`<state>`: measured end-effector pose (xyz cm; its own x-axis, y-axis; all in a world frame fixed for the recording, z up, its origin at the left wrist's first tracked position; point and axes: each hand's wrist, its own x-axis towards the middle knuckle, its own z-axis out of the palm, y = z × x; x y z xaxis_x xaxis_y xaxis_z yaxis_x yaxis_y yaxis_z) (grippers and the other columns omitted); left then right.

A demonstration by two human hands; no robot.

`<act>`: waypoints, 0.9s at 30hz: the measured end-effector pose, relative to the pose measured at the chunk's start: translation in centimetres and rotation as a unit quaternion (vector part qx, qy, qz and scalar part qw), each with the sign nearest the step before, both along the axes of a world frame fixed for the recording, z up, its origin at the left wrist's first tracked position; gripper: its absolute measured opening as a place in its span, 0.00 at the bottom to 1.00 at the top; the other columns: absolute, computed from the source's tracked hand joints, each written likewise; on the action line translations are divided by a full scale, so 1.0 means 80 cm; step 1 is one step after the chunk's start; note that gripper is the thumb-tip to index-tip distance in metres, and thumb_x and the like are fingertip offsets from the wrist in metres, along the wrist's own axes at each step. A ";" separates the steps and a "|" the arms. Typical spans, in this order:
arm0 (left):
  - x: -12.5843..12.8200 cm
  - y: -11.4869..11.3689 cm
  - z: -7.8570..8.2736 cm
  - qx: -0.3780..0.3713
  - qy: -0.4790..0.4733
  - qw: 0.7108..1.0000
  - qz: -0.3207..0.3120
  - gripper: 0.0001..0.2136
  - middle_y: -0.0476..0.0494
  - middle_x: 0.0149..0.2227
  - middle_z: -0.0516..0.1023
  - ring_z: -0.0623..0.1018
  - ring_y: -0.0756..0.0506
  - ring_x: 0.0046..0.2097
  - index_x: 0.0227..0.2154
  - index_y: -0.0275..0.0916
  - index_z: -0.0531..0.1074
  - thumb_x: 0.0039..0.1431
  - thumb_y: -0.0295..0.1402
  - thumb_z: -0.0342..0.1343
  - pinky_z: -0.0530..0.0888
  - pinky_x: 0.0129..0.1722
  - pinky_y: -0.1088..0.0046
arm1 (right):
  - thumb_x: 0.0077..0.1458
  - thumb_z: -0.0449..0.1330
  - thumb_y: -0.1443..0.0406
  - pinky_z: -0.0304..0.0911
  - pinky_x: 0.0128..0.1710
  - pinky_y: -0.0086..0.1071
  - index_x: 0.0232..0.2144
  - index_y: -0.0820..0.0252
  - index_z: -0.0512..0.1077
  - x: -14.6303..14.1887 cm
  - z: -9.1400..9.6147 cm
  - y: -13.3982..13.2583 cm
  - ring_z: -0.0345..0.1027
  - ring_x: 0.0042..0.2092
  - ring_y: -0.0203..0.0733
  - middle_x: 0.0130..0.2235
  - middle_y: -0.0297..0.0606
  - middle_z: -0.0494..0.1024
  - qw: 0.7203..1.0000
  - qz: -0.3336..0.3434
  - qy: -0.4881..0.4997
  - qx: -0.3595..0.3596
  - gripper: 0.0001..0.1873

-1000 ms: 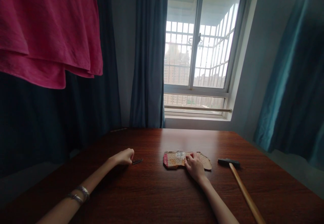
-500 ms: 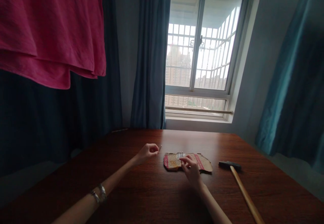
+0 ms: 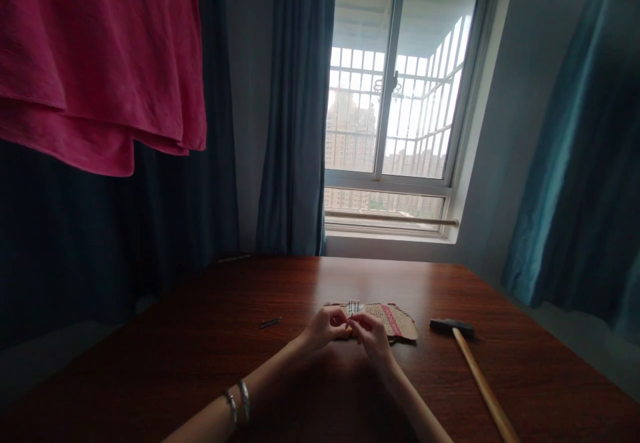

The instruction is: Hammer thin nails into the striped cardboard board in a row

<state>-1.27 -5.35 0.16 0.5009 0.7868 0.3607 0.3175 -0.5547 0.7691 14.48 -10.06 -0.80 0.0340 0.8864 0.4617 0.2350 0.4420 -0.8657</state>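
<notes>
A small patterned piece of cardboard [image 3: 395, 321] with a pink stripe lies on the dark wooden table [image 3: 280, 389], with a few thin nails standing in it [image 3: 353, 305]. My left hand [image 3: 326, 327] and my right hand [image 3: 367, 331] meet at the cardboard's near left edge, both with fingers pinched together. The left hand pinches a nail, mostly hidden by the fingers. What the right fingers pinch is too small to make out. Some loose nails [image 3: 271, 323] lie on the table to the left of my hands.
A hammer [image 3: 473, 368] with a black head and long wooden handle lies right of the cardboard. A pink cloth [image 3: 95, 63] hangs at upper left. Blue curtains [image 3: 293, 109] flank a window [image 3: 395, 96] beyond the table's far edge.
My left hand picked up a nail from the loose ones at left and carried it right to the cardboard. My right hand slid to the cardboard's near left edge to meet it.
</notes>
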 end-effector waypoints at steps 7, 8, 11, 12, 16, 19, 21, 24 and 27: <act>-0.005 0.039 -0.014 -0.043 -0.100 0.992 0.061 0.18 0.45 0.32 0.72 0.73 0.49 0.32 0.39 0.35 0.69 0.46 0.39 0.57 0.70 0.31 0.74 | 0.51 0.55 0.54 0.65 0.33 0.34 0.32 0.63 0.73 0.047 0.007 0.031 0.69 0.33 0.41 0.31 0.40 0.77 0.996 -0.086 -0.029 0.008 0.18; -0.004 0.047 -0.018 -0.051 -0.113 0.991 0.060 0.18 0.44 0.32 0.72 0.73 0.48 0.33 0.40 0.35 0.68 0.46 0.39 0.57 0.71 0.33 0.73 | 0.53 0.54 0.55 0.65 0.34 0.35 0.33 0.63 0.72 0.054 0.007 0.040 0.69 0.33 0.39 0.32 0.39 0.76 0.995 -0.089 -0.040 0.005 0.17; 0.005 0.068 -0.030 -0.076 -0.120 0.988 0.052 0.21 0.43 0.35 0.73 0.74 0.47 0.36 0.42 0.34 0.68 0.42 0.35 0.60 0.72 0.37 0.70 | 0.55 0.54 0.59 0.66 0.38 0.38 0.37 0.63 0.69 0.067 0.004 0.066 0.69 0.36 0.37 0.37 0.36 0.74 0.993 -0.083 -0.079 -0.006 0.13; 0.010 0.073 -0.033 -0.085 -0.115 0.989 0.048 0.23 0.42 0.35 0.73 0.74 0.47 0.36 0.43 0.34 0.67 0.40 0.33 0.61 0.72 0.37 0.70 | 0.55 0.54 0.59 0.66 0.38 0.38 0.38 0.62 0.69 0.069 0.003 0.073 0.68 0.37 0.37 0.39 0.37 0.73 0.993 -0.080 -0.091 -0.010 0.13; 0.032 0.085 -0.036 -0.087 -0.097 0.991 0.035 0.29 0.39 0.38 0.72 0.73 0.44 0.41 0.46 0.34 0.65 0.36 0.29 0.63 0.71 0.39 0.69 | 0.56 0.53 0.60 0.66 0.39 0.39 0.43 0.61 0.67 0.066 -0.008 0.092 0.67 0.40 0.39 0.44 0.39 0.71 0.990 -0.075 -0.120 -0.018 0.14; 0.045 0.086 -0.030 -0.080 -0.101 0.991 0.032 0.30 0.39 0.40 0.72 0.72 0.44 0.43 0.48 0.35 0.63 0.37 0.26 0.62 0.71 0.39 0.69 | 0.56 0.53 0.60 0.66 0.40 0.40 0.44 0.60 0.66 0.063 -0.019 0.094 0.67 0.41 0.39 0.45 0.39 0.71 0.988 -0.075 -0.134 -0.023 0.15; 0.053 0.087 -0.029 -0.088 -0.105 0.990 0.025 0.30 0.41 0.39 0.73 0.73 0.45 0.42 0.49 0.37 0.63 0.38 0.23 0.60 0.71 0.39 0.70 | 0.56 0.53 0.60 0.66 0.40 0.39 0.44 0.60 0.66 0.063 -0.026 0.093 0.67 0.41 0.39 0.45 0.39 0.71 0.986 -0.073 -0.144 -0.027 0.15; 0.061 0.091 -0.033 -0.092 -0.116 0.989 0.017 0.30 0.43 0.37 0.73 0.73 0.46 0.41 0.50 0.38 0.62 0.39 0.20 0.56 0.71 0.38 0.71 | 0.56 0.53 0.60 0.66 0.39 0.39 0.43 0.60 0.67 0.063 -0.034 0.094 0.67 0.40 0.39 0.44 0.39 0.71 0.984 -0.070 -0.159 -0.030 0.14; 0.067 0.098 -0.040 -0.092 -0.131 0.987 0.013 0.30 0.44 0.35 0.74 0.74 0.47 0.39 0.51 0.37 0.61 0.39 0.20 0.55 0.71 0.38 0.72 | 0.56 0.53 0.60 0.66 0.39 0.38 0.43 0.61 0.67 0.063 -0.040 0.098 0.67 0.39 0.38 0.43 0.39 0.71 0.982 -0.068 -0.174 -0.030 0.14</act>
